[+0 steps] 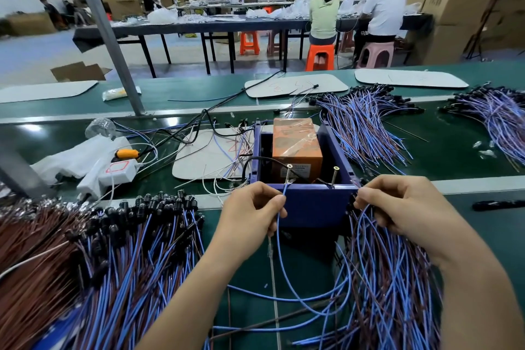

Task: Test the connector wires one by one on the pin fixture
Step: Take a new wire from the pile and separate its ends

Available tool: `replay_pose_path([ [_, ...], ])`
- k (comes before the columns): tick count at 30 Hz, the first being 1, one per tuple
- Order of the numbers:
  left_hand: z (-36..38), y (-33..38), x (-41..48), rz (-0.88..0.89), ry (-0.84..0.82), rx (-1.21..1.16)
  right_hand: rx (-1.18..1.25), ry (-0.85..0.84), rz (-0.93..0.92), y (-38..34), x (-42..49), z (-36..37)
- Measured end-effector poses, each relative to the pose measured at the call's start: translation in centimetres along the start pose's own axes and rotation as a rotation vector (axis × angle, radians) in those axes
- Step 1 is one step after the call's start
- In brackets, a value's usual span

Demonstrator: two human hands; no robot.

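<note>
A blue box fixture (309,204) stands in front of me with two upright screws as pins, the left pin (289,172) and the right pin (334,176). My left hand (250,210) pinches a blue wire (279,236) whose bare tip touches the left pin near its base. My right hand (403,204) grips the connector ends of a bundle of blue and brown wires (392,273) at the fixture's right front corner. An orange box (295,148) sits inside the fixture.
A large pile of wires with black connectors (113,236) lies at my left. More wire bundles (366,122) lie beyond the fixture on the right. A white power strip (119,170) and cables sit at left. Two people work at a far table.
</note>
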State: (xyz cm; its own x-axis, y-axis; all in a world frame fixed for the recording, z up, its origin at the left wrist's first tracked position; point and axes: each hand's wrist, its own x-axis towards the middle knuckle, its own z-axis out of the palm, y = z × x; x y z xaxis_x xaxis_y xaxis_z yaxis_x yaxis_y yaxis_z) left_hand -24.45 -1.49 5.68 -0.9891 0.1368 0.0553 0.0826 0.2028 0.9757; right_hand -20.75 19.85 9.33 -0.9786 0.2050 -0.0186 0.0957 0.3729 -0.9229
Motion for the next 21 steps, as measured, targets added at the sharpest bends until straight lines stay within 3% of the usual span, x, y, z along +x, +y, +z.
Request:
replay_pose_path([
  [21,0.2,-0.4,0.2,-0.054,0.024,0.031,-0.158,-0.086,0.024,1.2,1.2,1.3],
])
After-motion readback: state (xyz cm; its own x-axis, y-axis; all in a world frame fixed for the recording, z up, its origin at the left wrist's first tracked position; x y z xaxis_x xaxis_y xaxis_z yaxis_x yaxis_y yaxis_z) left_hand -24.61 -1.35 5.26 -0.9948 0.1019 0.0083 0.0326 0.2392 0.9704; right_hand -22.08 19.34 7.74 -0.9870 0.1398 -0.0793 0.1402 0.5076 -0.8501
